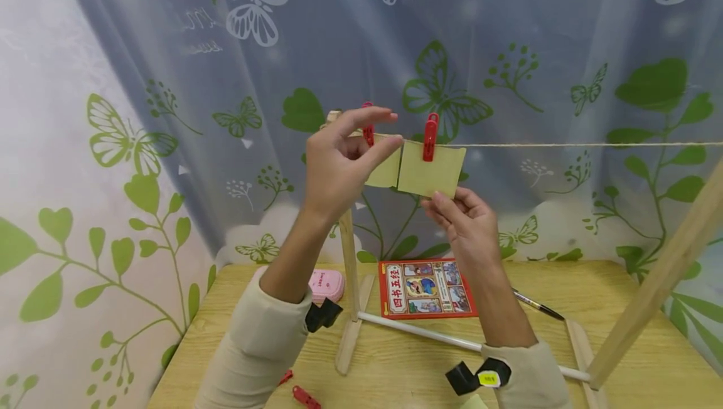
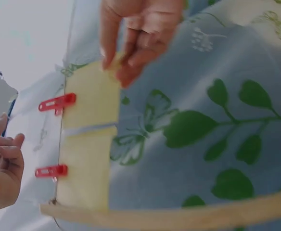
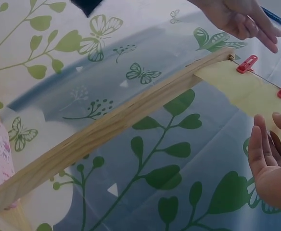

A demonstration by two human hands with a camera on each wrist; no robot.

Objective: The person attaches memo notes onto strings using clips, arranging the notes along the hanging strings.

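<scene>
Yellow note [image 1: 432, 175] hung from a string [image 1: 542, 144] under a red clip [image 1: 431, 139] that gripped its top edge at twelve o'clock, and its lower corner, at about five o'clock, was pinched in the person's right hand [image 1: 469, 227]. That hand's thumb lay across the front of the paper with fingers behind it. The right forearm rose from below toward eleven o'clock, its sleeve [image 1: 528, 368] sitting well short of the wrist. At nine o'clock from the note, the left hand [image 1: 336, 174] was raised with its grip released: forefinger stretched toward three o'clock, thumb toward two, a gap between their tips and nothing held. Its forearm slanted up toward one o'clock, and both wrist views showed this hand apart from the paper and clips. Just beside the pinched note, also at nine o'clock, hung a second yellow note [image 1: 384, 174], fastened to the string by another red clip [image 1: 369, 137] close to the top of a wooden post [image 1: 348, 265]. Down on the wooden table [image 1: 401, 365], a red-bordered book [image 1: 426, 288] lay at six o'clock from the pinched note, a pink case [image 1: 327, 285] between seven and eight, and a pen [image 1: 539, 304] between four and five. A white tube [image 1: 418, 331] ran from the post's foot toward four o'clock, passing behind the right arm.
</scene>
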